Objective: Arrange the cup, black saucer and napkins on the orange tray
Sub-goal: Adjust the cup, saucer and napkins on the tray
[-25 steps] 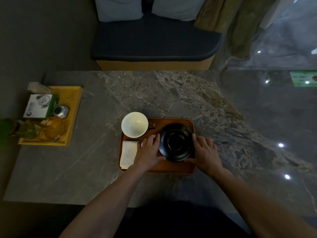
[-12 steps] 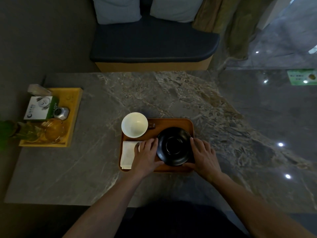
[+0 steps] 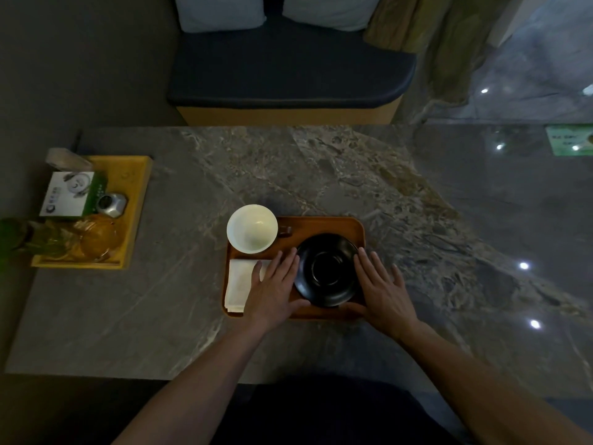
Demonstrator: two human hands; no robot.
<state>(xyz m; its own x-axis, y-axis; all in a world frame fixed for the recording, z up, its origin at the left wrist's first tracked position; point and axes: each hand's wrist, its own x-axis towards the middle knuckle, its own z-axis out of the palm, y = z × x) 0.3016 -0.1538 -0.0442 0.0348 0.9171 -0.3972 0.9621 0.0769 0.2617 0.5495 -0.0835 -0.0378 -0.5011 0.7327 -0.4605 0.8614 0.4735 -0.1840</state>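
Note:
The orange tray (image 3: 324,224) lies on the marble table in front of me. A white cup (image 3: 252,229) stands at its far left corner, its brown handle pointing right. Folded white napkins (image 3: 239,282) lie at the near left, partly under my left hand (image 3: 272,289). The black saucer (image 3: 327,269) sits on the right half of the tray. My left hand presses its left side and my right hand (image 3: 382,289) its right side. On both hands the fingers are stretched out and the thumbs rest at the saucer's near rim.
A yellow tray (image 3: 138,200) at the table's left edge holds a white-green box, a small metal pot and glassware. A dark cushioned bench (image 3: 288,69) stands beyond the far edge. Bare marble surrounds the orange tray.
The saucer has come down and slightly toward me between both hands, from a tilted pose to level over the tray. Cup and napkins have not moved.

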